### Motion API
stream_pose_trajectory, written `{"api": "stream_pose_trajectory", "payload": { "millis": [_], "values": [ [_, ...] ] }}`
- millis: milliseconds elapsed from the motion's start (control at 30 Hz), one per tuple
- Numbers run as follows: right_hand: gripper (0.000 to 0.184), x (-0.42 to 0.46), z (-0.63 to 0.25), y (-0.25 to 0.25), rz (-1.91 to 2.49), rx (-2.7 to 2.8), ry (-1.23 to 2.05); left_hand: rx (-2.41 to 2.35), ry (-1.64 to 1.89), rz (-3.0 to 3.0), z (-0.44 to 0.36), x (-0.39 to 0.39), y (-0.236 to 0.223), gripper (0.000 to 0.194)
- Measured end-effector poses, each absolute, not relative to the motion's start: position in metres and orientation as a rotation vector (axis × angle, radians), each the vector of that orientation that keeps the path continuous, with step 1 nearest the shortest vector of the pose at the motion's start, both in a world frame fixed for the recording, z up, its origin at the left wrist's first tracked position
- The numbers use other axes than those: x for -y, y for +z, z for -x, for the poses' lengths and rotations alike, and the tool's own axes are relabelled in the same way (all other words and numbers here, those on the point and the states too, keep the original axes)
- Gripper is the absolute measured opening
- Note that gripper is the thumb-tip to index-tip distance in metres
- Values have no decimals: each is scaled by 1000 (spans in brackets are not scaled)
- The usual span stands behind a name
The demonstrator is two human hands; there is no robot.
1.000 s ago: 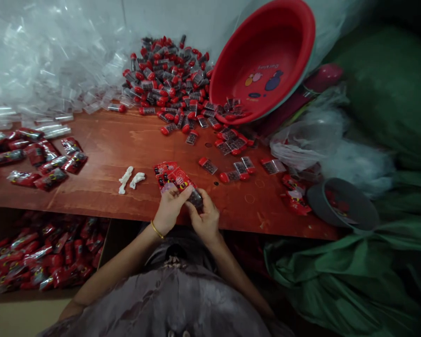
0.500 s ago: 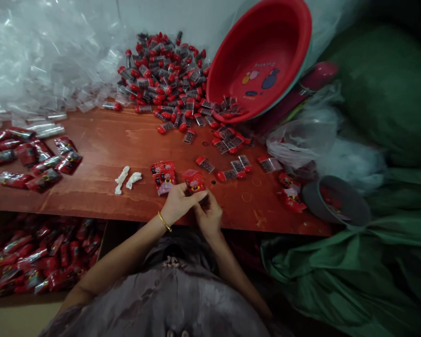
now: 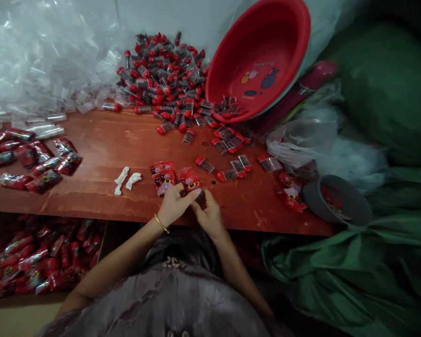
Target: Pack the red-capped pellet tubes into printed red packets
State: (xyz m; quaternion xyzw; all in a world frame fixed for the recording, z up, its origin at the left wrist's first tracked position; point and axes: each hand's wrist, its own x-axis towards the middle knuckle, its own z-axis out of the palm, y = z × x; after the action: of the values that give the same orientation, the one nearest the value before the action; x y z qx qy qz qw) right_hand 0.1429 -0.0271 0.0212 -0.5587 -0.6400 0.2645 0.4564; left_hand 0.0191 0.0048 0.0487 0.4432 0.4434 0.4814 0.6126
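Observation:
My left hand (image 3: 174, 204), with a gold bangle at the wrist, is closed on a red printed card (image 3: 188, 177) near the table's front edge. Close beside it, my right hand (image 3: 209, 216) is closed, its fingertips at a small dark item that is mostly hidden between the hands. A short stack of similar red printed cards (image 3: 163, 177) lies flat just left of my left hand. Farther right are several small clear tubes with red caps and dark contents, one tube (image 3: 205, 164) being closest to my hands.
A heap of red-capped tubes (image 3: 164, 75) lies at the back, beside a tilted red basin (image 3: 256, 51). Clear plastic sleeves (image 3: 49, 56) pile up back left. Red wrapped packs (image 3: 45, 166) lie left; more fill a box (image 3: 103, 243) below. Two white twisted scraps (image 3: 122, 180) and a grey bowl (image 3: 352, 206) flank my hands.
Both hands have shifted slightly left and toward me. The red card now tilts more to the left, and more of the dark item shows between my hands.

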Motion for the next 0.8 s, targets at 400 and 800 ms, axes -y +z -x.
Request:
{"api": "stream_pose_trajectory", "payload": {
  "millis": [400,800],
  "values": [
    [24,7,-186,0,1293,1773,446,-1203,901,-1724,-21,-6,16,19],
    [18,15,-178,-4,1373,1935,39,-1359,716,-2101,-23,1,3,28]
  ]
}}
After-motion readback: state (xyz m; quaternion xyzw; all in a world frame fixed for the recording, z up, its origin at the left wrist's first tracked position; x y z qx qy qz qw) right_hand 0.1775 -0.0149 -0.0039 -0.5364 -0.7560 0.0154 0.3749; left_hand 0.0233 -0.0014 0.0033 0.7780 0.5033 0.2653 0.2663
